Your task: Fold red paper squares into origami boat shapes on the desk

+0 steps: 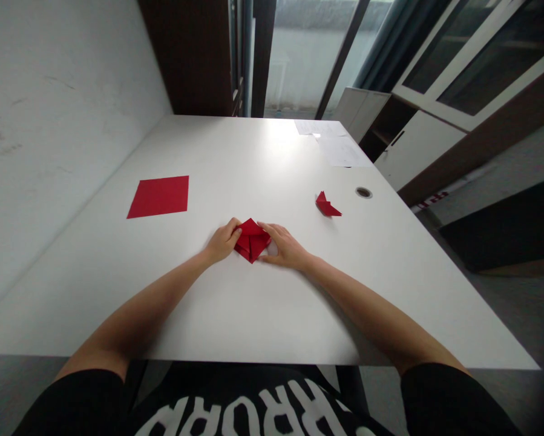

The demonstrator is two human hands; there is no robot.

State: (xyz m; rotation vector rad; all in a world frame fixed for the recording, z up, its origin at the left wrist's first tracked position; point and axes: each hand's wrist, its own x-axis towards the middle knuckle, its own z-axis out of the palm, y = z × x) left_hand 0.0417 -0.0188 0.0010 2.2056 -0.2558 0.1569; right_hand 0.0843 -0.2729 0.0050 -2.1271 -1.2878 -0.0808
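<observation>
Flat sheet: square of red origami paper (158,197) lying on the white table (272,163), well left of the hands
Left hand (224,241): grip closed around the left side of the folded red paper, fingers pinching it
Folded red paper (252,241): layered diamond shape, held between both hands just above the table
Right hand (284,246): grip partly open, fingertips pressed on the paper's right side
Small red fold (327,206): pointy little paper piece sitting right of the hands, near a round desk grommet (363,192)
Far right: white papers (339,150) by the table's back edge
</observation>
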